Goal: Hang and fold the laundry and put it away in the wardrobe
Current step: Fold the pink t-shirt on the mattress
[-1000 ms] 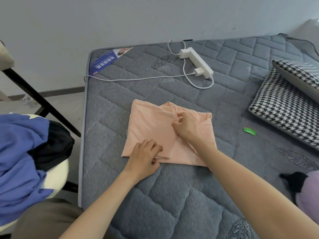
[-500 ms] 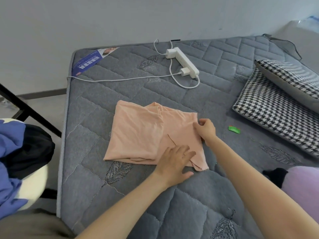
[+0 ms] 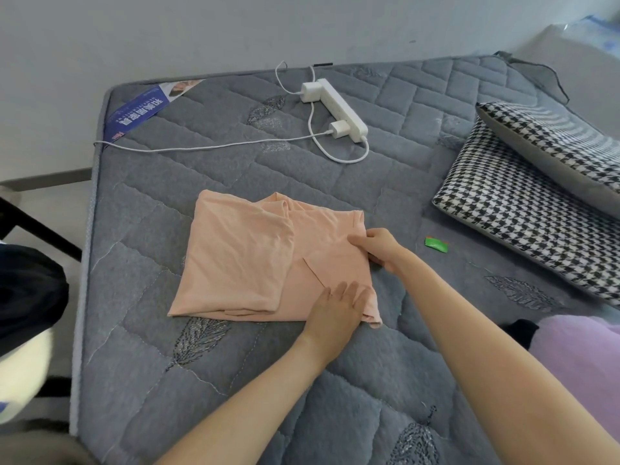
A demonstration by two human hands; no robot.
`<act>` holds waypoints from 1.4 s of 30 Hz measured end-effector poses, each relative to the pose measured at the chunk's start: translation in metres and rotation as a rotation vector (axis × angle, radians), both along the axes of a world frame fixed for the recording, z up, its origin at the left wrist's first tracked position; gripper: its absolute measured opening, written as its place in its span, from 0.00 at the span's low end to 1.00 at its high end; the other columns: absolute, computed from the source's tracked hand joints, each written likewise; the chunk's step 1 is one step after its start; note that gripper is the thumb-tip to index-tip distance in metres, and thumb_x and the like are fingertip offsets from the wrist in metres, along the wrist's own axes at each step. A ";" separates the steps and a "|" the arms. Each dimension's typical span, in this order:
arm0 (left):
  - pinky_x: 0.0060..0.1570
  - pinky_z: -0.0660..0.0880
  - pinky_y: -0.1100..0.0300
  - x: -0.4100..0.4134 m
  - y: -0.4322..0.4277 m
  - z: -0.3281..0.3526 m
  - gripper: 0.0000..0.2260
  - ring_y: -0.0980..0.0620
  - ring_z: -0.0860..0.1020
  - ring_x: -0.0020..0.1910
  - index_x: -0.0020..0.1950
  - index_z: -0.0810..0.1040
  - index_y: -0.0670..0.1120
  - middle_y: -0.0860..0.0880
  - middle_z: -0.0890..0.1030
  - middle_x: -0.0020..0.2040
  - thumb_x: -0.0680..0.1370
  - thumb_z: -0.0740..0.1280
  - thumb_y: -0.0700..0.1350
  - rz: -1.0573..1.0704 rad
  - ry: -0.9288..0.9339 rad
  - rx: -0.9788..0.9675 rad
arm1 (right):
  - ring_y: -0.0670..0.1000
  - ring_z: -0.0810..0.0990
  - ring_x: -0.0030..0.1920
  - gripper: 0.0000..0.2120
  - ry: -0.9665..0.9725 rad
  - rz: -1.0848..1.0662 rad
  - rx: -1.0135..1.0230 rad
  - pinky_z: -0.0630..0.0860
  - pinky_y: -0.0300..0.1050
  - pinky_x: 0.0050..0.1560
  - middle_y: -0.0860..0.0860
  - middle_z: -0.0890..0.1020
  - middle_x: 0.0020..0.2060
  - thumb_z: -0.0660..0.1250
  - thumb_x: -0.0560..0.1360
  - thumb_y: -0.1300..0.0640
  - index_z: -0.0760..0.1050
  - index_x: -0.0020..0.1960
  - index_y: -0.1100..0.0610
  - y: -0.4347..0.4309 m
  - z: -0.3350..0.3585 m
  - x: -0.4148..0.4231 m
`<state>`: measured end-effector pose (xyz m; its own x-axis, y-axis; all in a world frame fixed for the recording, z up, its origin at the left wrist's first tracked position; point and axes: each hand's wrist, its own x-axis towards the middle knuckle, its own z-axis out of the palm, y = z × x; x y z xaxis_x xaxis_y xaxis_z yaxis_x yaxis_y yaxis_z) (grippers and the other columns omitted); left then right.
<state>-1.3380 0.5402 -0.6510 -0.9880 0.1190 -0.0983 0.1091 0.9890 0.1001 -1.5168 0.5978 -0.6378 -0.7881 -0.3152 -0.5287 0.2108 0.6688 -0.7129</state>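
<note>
A peach garment (image 3: 241, 256) lies partly folded in the middle of the grey quilted mattress (image 3: 235, 364), its left part doubled over the rest. My left hand (image 3: 335, 313) lies flat with straight fingers on the garment's near right corner. My right hand (image 3: 379, 246) is at the garment's right edge, with the thumb on top of the cloth and the fingers curled at the edge; it pinches that edge.
A white power strip (image 3: 339, 109) with chargers and cables lies at the mattress's far side. Two houndstooth pillows (image 3: 523, 203) are stacked at the right. A small green wrapper (image 3: 436, 245) lies beside my right hand. Lilac cloth (image 3: 583, 364) sits near right, dark clothes (image 3: 30, 290) at left.
Both hands have shifted from the garment's middle and left to its right side. The left hand went from curled fingers to flat; the right hand moved out to the right edge.
</note>
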 end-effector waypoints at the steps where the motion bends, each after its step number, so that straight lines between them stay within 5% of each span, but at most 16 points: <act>1: 0.64 0.65 0.54 -0.002 -0.003 0.002 0.24 0.46 0.65 0.70 0.77 0.54 0.46 0.45 0.63 0.74 0.82 0.55 0.44 -0.001 0.072 0.018 | 0.49 0.63 0.28 0.16 -0.006 -0.004 -0.013 0.59 0.40 0.27 0.51 0.66 0.29 0.67 0.76 0.53 0.65 0.34 0.56 0.000 0.001 0.001; 4: 0.43 0.71 0.58 0.001 -0.016 0.018 0.21 0.50 0.78 0.51 0.72 0.67 0.52 0.50 0.78 0.57 0.78 0.63 0.49 0.116 0.200 0.201 | 0.48 0.63 0.26 0.14 -0.010 -0.051 -0.060 0.59 0.37 0.21 0.51 0.67 0.28 0.67 0.75 0.55 0.67 0.35 0.57 -0.002 0.007 0.003; 7: 0.47 0.71 0.60 0.013 -0.030 0.029 0.19 0.51 0.77 0.52 0.71 0.70 0.52 0.49 0.80 0.57 0.79 0.61 0.44 0.248 0.156 0.697 | 0.48 0.63 0.26 0.13 0.043 -0.126 -0.146 0.60 0.38 0.22 0.51 0.66 0.28 0.67 0.74 0.58 0.66 0.35 0.57 -0.012 0.016 0.008; 9: 0.42 0.69 0.68 0.022 -0.040 0.038 0.16 0.55 0.78 0.46 0.64 0.77 0.50 0.51 0.83 0.51 0.77 0.65 0.42 0.358 0.313 0.859 | 0.50 0.67 0.29 0.08 0.034 -0.184 -0.253 0.65 0.42 0.29 0.53 0.69 0.30 0.67 0.73 0.60 0.69 0.39 0.60 -0.022 0.029 0.013; 12: 0.37 0.70 0.64 0.032 -0.059 0.052 0.11 0.54 0.79 0.40 0.55 0.79 0.47 0.53 0.83 0.43 0.73 0.71 0.44 0.541 0.481 0.941 | 0.50 0.74 0.32 0.06 0.058 -0.164 -0.306 0.72 0.41 0.31 0.52 0.75 0.33 0.68 0.71 0.59 0.74 0.46 0.60 -0.043 0.057 0.016; 17: 0.35 0.69 0.68 0.056 -0.101 0.067 0.21 0.59 0.75 0.34 0.57 0.71 0.52 0.60 0.77 0.37 0.68 0.72 0.42 0.869 0.635 1.011 | 0.50 0.76 0.29 0.07 0.008 -0.132 -0.380 0.75 0.39 0.27 0.53 0.77 0.33 0.67 0.73 0.57 0.71 0.39 0.58 -0.101 0.092 0.033; 21: 0.34 0.67 0.75 0.085 -0.134 0.061 0.20 0.62 0.75 0.37 0.57 0.71 0.57 0.62 0.76 0.41 0.70 0.69 0.40 0.952 0.529 1.012 | 0.51 0.76 0.27 0.10 0.024 -0.077 -0.428 0.77 0.40 0.25 0.54 0.74 0.29 0.65 0.75 0.60 0.68 0.37 0.59 -0.154 0.097 0.058; 25: 0.42 0.68 0.64 0.104 -0.155 0.049 0.14 0.55 0.74 0.46 0.59 0.74 0.50 0.55 0.76 0.47 0.75 0.65 0.38 1.069 0.357 1.143 | 0.50 0.78 0.23 0.11 0.062 -0.002 -0.399 0.82 0.47 0.31 0.57 0.76 0.28 0.62 0.78 0.58 0.70 0.38 0.61 -0.198 0.088 0.082; 30: 0.38 0.70 0.69 0.115 -0.169 0.042 0.10 0.60 0.74 0.45 0.56 0.71 0.49 0.56 0.76 0.47 0.77 0.61 0.38 1.113 0.183 1.352 | 0.47 0.77 0.22 0.02 0.059 0.104 -0.353 0.78 0.40 0.26 0.57 0.77 0.29 0.63 0.75 0.63 0.72 0.46 0.63 -0.232 0.073 0.100; 37: 0.42 0.72 0.58 0.108 -0.189 0.033 0.06 0.50 0.75 0.46 0.50 0.71 0.43 0.51 0.75 0.43 0.79 0.62 0.45 1.239 0.185 1.244 | 0.46 0.77 0.20 0.12 0.015 0.203 -0.305 0.76 0.38 0.24 0.56 0.76 0.27 0.64 0.74 0.66 0.72 0.32 0.61 -0.270 0.059 0.114; 39: 0.38 0.70 0.62 0.108 -0.192 0.030 0.05 0.51 0.74 0.46 0.53 0.71 0.43 0.49 0.75 0.45 0.79 0.60 0.42 1.244 0.115 1.225 | 0.49 0.78 0.24 0.14 0.039 0.248 -0.214 0.80 0.42 0.31 0.55 0.77 0.28 0.65 0.74 0.65 0.71 0.30 0.59 -0.267 0.047 0.112; 42: 0.50 0.75 0.57 0.112 -0.197 0.027 0.10 0.48 0.76 0.53 0.61 0.71 0.41 0.46 0.77 0.54 0.80 0.59 0.38 1.210 0.030 1.378 | 0.54 0.80 0.38 0.13 0.150 0.292 -0.124 0.80 0.52 0.51 0.55 0.79 0.34 0.64 0.75 0.61 0.74 0.31 0.57 -0.252 0.031 0.110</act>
<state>-1.2260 0.3435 -0.6245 -0.5827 -0.6055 -0.5421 -0.5012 -0.2572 0.8262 -1.4073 0.3461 -0.6065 -0.7212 -0.5932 -0.3578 -0.0896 0.5921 -0.8009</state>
